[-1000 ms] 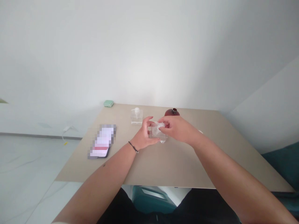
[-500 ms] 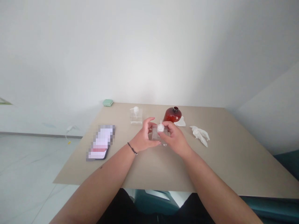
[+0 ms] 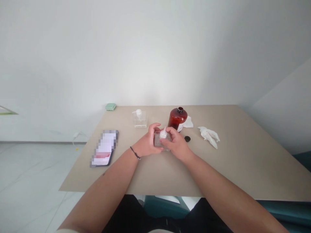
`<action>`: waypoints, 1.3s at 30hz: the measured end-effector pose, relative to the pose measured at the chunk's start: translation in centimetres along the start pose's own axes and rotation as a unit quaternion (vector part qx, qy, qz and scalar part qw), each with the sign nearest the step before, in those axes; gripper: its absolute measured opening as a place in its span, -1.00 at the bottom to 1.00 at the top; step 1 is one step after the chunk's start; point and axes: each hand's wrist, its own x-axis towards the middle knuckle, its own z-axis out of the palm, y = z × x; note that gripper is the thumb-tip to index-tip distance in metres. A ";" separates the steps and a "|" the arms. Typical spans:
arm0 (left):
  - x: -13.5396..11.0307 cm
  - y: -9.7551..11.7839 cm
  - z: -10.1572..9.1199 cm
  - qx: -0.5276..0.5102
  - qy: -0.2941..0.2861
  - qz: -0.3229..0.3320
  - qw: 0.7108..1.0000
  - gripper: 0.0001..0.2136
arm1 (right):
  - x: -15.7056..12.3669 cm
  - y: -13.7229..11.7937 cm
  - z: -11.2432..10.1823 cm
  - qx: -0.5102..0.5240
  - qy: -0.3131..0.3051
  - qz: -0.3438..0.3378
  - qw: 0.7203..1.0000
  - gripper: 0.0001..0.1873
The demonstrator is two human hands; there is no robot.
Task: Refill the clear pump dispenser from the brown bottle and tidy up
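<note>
A small clear square bottle [image 3: 159,141] stands at the middle of the beige table [image 3: 170,171], gripped on both sides. My left hand [image 3: 147,144] wraps round its left side. Fingers of my right hand [image 3: 177,144] close on the white pump cap [image 3: 163,134] on top of it. A second clear pump bottle [image 3: 139,118] stands behind to the left. Just behind my right hand stands an open amber bottle [image 3: 177,118], and its small black cap [image 3: 187,139] lies on the table beside my right hand.
A phone [image 3: 104,148] lies at the table's left. A green case [image 3: 110,106] sits at the far left corner. Crumpled white tissue [image 3: 209,135] lies to the right, another piece [image 3: 188,122] behind the amber bottle. White wall beyond; teal seat below the near edge.
My right hand drew back from over the bottle to its right side, baring the white pump cap. The amber bottle, black cap and tissues came into view.
</note>
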 end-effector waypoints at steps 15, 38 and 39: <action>0.1 0.0 -0.3 0.015 -0.015 0.013 1.000 -0.04 | 0.1 0.1 -0.3 0.025 -0.035 -0.052 0.998 -0.67; 0.1 0.0 -0.1 -0.006 -0.015 0.008 1.000 -0.04 | -0.1 0.3 -0.6 0.026 -0.035 -0.035 0.998 -0.67; 0.1 0.0 -0.1 -0.005 -0.017 0.006 1.000 -0.04 | -0.1 0.3 -0.6 0.020 -0.028 -0.021 0.999 -0.67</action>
